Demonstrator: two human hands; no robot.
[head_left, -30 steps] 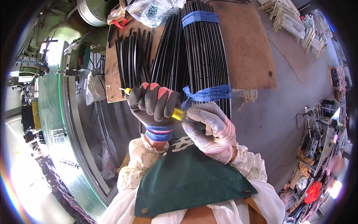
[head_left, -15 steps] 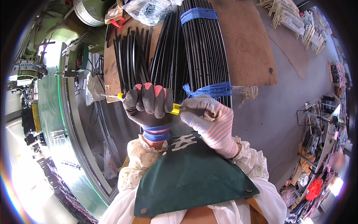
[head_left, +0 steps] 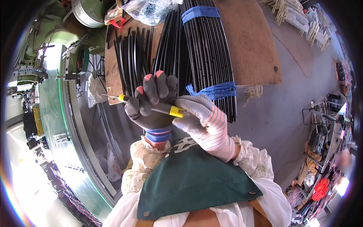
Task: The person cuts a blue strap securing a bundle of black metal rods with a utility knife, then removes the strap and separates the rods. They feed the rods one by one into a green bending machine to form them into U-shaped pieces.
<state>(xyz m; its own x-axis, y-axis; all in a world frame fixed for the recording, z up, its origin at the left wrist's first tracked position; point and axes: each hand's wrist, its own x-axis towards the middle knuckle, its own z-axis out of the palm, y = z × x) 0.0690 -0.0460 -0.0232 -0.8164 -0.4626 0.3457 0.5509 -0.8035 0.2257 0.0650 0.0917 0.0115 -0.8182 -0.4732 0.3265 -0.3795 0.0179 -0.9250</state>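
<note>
The slim tool with yellow ends point(head_left: 176, 111) lies slantwise across the palm of my left hand point(head_left: 151, 120), just in front of my chest, its thin pale tip poking out to the left. My lower fingers are curled over it and clamp it there; the others stand partly unbent. My right hand point(head_left: 208, 128) is at the tool's right end, thumb and forefinger on either side of it; I cannot tell whether they pinch it or stand slightly apart. Both hands wear knit gloves, the left with dark coating and pink fingertips, the right striped, with greyish fingers.

Below my hands spreads a dark green apron point(head_left: 196, 185), between white ruffled sleeves point(head_left: 141, 162). Beyond them, black perforated bars point(head_left: 210, 49) lie bundled with blue cloth ties point(head_left: 215, 90) on a brown wooden tabletop point(head_left: 253, 49). Loose black strips point(head_left: 130, 56) lie to their left, near a clear plastic bag point(head_left: 149, 11).
</note>
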